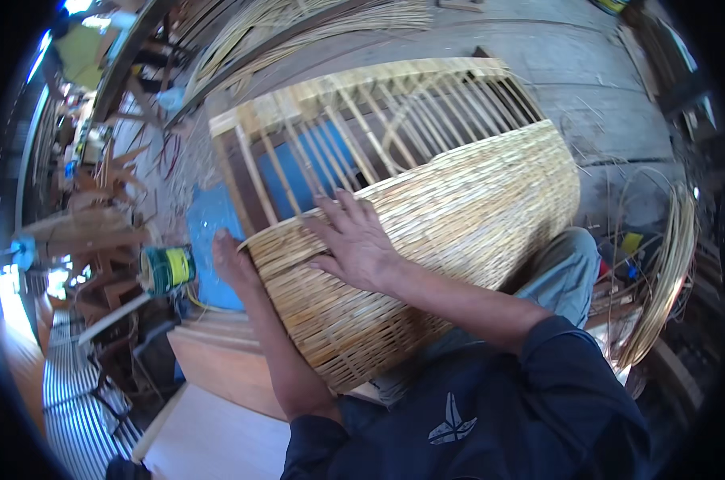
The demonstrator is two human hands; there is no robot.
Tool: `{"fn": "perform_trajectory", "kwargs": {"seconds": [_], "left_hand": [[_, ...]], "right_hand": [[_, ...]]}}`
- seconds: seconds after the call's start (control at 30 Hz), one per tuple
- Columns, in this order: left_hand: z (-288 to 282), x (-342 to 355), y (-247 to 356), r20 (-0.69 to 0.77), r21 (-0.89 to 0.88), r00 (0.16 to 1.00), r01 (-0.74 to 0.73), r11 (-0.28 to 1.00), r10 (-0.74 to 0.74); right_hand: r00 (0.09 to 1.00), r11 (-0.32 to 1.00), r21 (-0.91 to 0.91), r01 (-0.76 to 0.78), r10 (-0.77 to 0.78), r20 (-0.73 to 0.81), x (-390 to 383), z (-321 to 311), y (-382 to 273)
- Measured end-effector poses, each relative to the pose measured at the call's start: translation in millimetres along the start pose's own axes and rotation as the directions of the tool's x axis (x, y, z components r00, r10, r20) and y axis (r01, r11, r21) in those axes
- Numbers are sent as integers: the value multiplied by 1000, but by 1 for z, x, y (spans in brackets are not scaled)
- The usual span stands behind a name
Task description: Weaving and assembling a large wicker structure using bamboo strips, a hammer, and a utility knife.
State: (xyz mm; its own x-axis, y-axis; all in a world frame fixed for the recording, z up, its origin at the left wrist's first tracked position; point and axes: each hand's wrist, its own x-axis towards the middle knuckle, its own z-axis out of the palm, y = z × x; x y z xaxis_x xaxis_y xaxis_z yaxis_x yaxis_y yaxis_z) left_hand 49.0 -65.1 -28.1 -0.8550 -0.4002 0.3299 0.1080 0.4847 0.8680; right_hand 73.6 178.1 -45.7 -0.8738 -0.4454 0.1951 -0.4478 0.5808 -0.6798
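A large half-woven rattan basket frame (pixel 458 216) lies across my lap, its woven part near me and bare upright ribs (pixel 362 136) at the far end. My right hand (pixel 350 240) lies flat on the woven wall, fingers spread toward the ribs. My left hand (pixel 230 260) grips the basket's left edge from outside, fingers partly hidden behind the weave.
A green and yellow can (pixel 166 270) stands to the left of my left hand. Bundles of rattan strips lie at the top (pixel 298 32) and coil at the right (pixel 670 264). A blue sheet (pixel 210 224) covers the floor beneath. Wooden boards (pixel 218 360) lie at lower left.
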Motion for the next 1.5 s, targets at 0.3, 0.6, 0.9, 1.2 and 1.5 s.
{"fn": "perform_trajectory", "kwargs": {"seconds": [0.3,0.6,0.9,1.2,1.5], "left_hand": [[5,5,6,66,457,984,-175,872,163],[18,14,45,95,652,980,-196,732,178],[199,-43,137,488,355,864,-330,875,128],[322,-207,82,945,309,319,-783,540,-79],[255,-82,244,544,9,488,-817,576,683]], "right_hand": [[817,825,-39,-563,549,-176,-43,-30,140],[933,949,-112,-296,312,179,-19,-76,130],[922,664,748,-3,292,-255,-13,-257,82],[776,650,722,237,320,-544,11,-467,40],[999,990,-139,31,-27,28,-23,-276,128]]}}
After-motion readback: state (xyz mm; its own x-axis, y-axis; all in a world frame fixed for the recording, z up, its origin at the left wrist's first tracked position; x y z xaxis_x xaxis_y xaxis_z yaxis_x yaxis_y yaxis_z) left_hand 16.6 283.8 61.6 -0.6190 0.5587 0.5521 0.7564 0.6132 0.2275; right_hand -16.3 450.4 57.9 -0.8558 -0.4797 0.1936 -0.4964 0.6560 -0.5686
